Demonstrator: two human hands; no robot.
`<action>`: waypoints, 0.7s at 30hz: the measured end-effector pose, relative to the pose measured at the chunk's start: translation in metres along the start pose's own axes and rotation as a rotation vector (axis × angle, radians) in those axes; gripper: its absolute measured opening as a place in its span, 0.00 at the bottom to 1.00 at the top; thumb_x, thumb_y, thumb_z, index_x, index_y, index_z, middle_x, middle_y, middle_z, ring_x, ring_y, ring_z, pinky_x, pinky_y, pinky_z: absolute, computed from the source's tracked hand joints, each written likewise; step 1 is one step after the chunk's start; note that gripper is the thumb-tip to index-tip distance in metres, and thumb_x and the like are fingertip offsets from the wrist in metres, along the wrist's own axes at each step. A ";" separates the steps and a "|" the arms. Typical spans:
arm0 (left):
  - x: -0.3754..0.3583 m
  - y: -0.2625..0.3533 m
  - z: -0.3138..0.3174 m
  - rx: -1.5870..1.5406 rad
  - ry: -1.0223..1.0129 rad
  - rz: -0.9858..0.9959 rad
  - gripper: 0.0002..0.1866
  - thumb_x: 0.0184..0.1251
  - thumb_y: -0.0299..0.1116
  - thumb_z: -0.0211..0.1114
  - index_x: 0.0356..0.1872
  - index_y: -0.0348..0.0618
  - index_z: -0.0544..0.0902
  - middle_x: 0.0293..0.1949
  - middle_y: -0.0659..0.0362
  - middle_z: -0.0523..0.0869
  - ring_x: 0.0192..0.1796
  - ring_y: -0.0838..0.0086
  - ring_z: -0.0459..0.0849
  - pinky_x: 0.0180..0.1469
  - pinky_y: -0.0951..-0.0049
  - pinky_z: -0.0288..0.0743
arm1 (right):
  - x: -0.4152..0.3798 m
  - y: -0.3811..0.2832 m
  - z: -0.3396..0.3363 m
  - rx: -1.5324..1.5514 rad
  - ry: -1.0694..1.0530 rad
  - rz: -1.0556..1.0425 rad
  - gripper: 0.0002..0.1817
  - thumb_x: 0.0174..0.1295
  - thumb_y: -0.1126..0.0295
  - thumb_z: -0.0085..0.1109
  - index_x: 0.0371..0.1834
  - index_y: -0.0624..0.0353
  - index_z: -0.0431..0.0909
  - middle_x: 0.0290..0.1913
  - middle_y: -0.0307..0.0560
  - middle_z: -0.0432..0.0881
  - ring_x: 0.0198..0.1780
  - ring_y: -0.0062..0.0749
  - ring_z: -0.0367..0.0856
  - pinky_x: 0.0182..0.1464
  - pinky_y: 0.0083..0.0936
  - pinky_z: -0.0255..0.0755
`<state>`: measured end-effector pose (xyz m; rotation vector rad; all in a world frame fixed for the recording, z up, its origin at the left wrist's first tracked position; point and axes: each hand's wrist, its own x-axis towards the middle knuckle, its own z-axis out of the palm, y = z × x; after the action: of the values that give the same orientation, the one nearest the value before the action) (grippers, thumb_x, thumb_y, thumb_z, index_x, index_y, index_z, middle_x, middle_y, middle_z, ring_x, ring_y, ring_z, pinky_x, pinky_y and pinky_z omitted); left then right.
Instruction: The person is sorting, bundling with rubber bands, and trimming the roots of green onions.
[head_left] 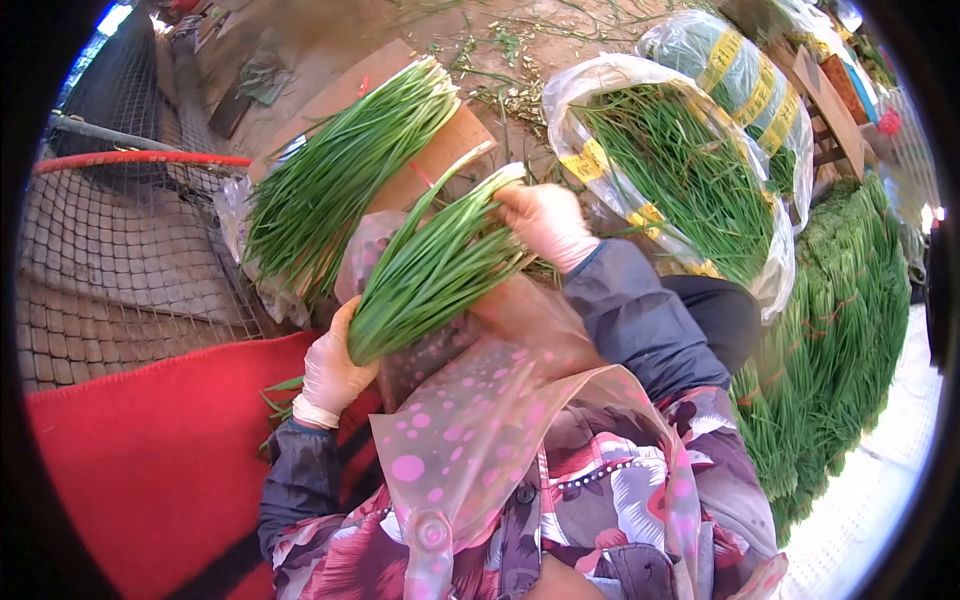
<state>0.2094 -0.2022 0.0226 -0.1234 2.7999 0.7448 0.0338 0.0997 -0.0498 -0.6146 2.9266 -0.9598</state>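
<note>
A loose bunch of garlic chives (440, 265) lies across my lap, held between both gloved hands. My left hand (338, 362) is closed around the green leaf end. At the pale stem end, my right hand (548, 222) grips the bunch, its fingertips partly hidden by the stems. Just beyond, a larger bundle of chives (345, 170) rests on a brown board (470, 135), its white stem ends toward the upper right. A spotted, see-through plastic apron (500, 390) covers my lap beneath the held bunch.
An open plastic bag (560, 110) full of loose chives stands at the right, with a wrapped bag with yellow tape (720, 60) behind it. Tied chives (830, 330) are stacked far right. Red cloth (150, 460) and netting (130, 260) lie left. Plant scraps (510, 100) litter the ground.
</note>
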 end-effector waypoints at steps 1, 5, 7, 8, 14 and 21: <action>0.000 -0.011 0.004 -0.104 -0.003 0.026 0.37 0.53 0.24 0.67 0.67 0.42 0.66 0.45 0.50 0.86 0.47 0.64 0.87 0.49 0.71 0.78 | 0.004 0.033 0.004 0.027 0.054 0.091 0.09 0.59 0.61 0.59 0.37 0.49 0.85 0.31 0.51 0.84 0.35 0.47 0.84 0.37 0.39 0.77; -0.004 -0.045 0.019 -0.617 -0.071 -0.028 0.37 0.52 0.20 0.65 0.68 0.40 0.65 0.49 0.58 0.84 0.51 0.74 0.82 0.54 0.74 0.75 | -0.002 0.114 -0.029 -0.335 -0.249 0.305 0.13 0.62 0.59 0.55 0.31 0.52 0.86 0.28 0.57 0.84 0.34 0.56 0.83 0.39 0.44 0.77; -0.003 -0.047 0.018 -0.716 -0.101 -0.062 0.38 0.52 0.19 0.65 0.68 0.39 0.64 0.51 0.59 0.83 0.52 0.75 0.81 0.55 0.74 0.74 | -0.005 0.101 -0.046 -0.257 -0.249 0.334 0.18 0.61 0.55 0.57 0.47 0.54 0.80 0.37 0.58 0.84 0.40 0.53 0.84 0.45 0.40 0.76; -0.003 -0.047 0.020 -0.820 -0.134 -0.099 0.38 0.51 0.17 0.64 0.68 0.39 0.64 0.53 0.60 0.82 0.53 0.75 0.80 0.57 0.74 0.73 | -0.005 0.096 -0.053 -0.220 -0.254 0.346 0.24 0.61 0.53 0.59 0.56 0.55 0.76 0.41 0.58 0.84 0.44 0.51 0.84 0.48 0.38 0.75; 0.007 -0.040 0.023 -0.713 -0.155 -0.051 0.38 0.50 0.15 0.64 0.68 0.39 0.65 0.51 0.60 0.82 0.48 0.78 0.81 0.50 0.77 0.76 | 0.029 -0.011 -0.050 0.601 -0.448 0.088 0.24 0.58 0.64 0.66 0.57 0.61 0.77 0.48 0.46 0.84 0.47 0.30 0.81 0.53 0.25 0.73; 0.011 -0.015 0.012 -0.938 -0.283 -0.237 0.39 0.49 0.16 0.65 0.67 0.43 0.66 0.34 0.61 0.82 0.25 0.78 0.80 0.25 0.78 0.74 | 0.042 0.024 -0.009 1.013 0.040 0.500 0.16 0.57 0.60 0.65 0.43 0.58 0.85 0.28 0.41 0.81 0.24 0.20 0.74 0.25 0.19 0.68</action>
<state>0.2035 -0.2089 0.0023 -0.4520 1.9202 1.7630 -0.0148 0.1068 -0.0511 0.1766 1.9742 -2.0377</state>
